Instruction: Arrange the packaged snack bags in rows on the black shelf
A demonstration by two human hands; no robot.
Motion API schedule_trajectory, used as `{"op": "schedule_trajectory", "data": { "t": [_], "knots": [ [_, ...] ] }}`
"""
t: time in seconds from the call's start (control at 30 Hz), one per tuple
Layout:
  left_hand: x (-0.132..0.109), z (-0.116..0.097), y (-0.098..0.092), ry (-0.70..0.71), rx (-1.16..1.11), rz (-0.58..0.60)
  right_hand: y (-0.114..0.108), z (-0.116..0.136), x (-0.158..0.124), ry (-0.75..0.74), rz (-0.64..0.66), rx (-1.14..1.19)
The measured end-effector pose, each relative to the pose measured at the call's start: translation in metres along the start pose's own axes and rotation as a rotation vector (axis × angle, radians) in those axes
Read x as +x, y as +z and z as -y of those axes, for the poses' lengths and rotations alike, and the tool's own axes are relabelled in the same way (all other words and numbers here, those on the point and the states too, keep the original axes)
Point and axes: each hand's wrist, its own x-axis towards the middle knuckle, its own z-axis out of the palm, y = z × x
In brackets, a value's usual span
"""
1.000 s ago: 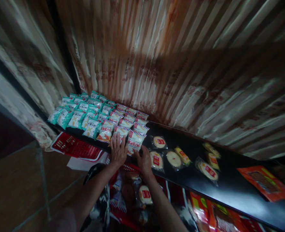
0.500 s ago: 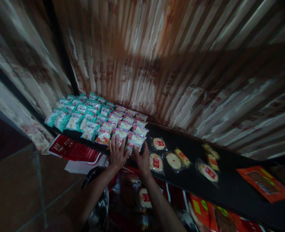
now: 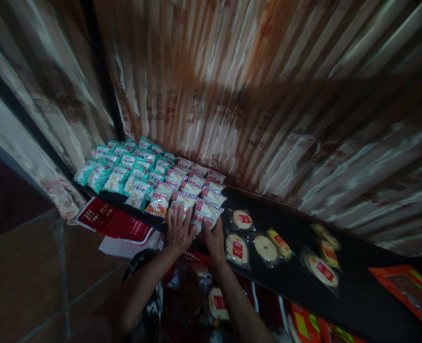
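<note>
Rows of small white and red snack bags with striped tops (image 3: 160, 196) stand on a black shelf (image 3: 361, 290). My left hand (image 3: 179, 228) lies flat with its fingers spread over the front of one of these bags. At the right end of the front row, my right hand (image 3: 214, 236) has its thumb on the face of the corner bag (image 3: 208, 212) and its fingers along that bag's right side. Teal and white bags (image 3: 116, 178) fill the shelf's left end in similar rows.
Round cakes in clear wrappers (image 3: 265, 248), small yellow packs (image 3: 279, 242) and an orange packet (image 3: 409, 288) lie along the shelf to the right. A red basket (image 3: 116, 220) sits below at left. Pleated curtain (image 3: 232, 95) hangs behind. More packets (image 3: 306, 324) show below the shelf.
The view has shifted slightly, so the shelf and bags appear further right. Both hands stay at the same front bags, with little visible movement against them.
</note>
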Motion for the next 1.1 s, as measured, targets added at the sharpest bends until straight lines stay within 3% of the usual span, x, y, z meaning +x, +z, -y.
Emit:
{"op": "schedule_trajectory", "data": {
  "t": [0.2, 0.47, 0.7, 1.1],
  "knots": [
    [0.001, 0.000, -0.001, 0.017, 0.014, 0.023, 0.005, -0.005, 0.000, 0.044, -0.035, 0.002],
    [-0.002, -0.001, -0.001, 0.019, -0.023, -0.028, 0.006, -0.010, -0.002, -0.015, -0.100, -0.027],
    [-0.001, 0.000, 0.001, 0.013, -0.008, 0.000, 0.007, -0.009, 0.003, -0.005, -0.046, -0.036],
    [-0.006, 0.003, 0.000, 0.008, -0.111, -0.023, 0.005, -0.013, -0.013, 0.048, -0.129, -0.114]
  ]
}}
